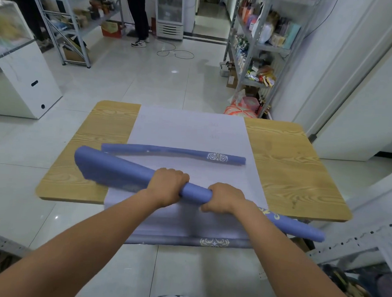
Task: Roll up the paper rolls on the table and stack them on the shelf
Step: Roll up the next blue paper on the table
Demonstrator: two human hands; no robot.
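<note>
A long blue paper roll (pixel 111 170) slants above the wooden table (pixel 290 168), loose and wide at its far left end, tight at its near right end. My left hand (pixel 168 184) grips it near the middle. My right hand (pixel 225 197) grips it just to the right. A second, thinner blue roll (pixel 167 151) with a white ornament lies across an unrolled pale sheet (pixel 189 129) that covers the table's middle and hangs over the near edge.
Metal shelves (pixel 256 46) loaded with goods stand at the far right, and another rack (pixel 79 21) at the far left. A white cabinet (pixel 27 80) is on the left. A person stands at the back. A perforated metal shelf frame (pixel 354 240) is near my right.
</note>
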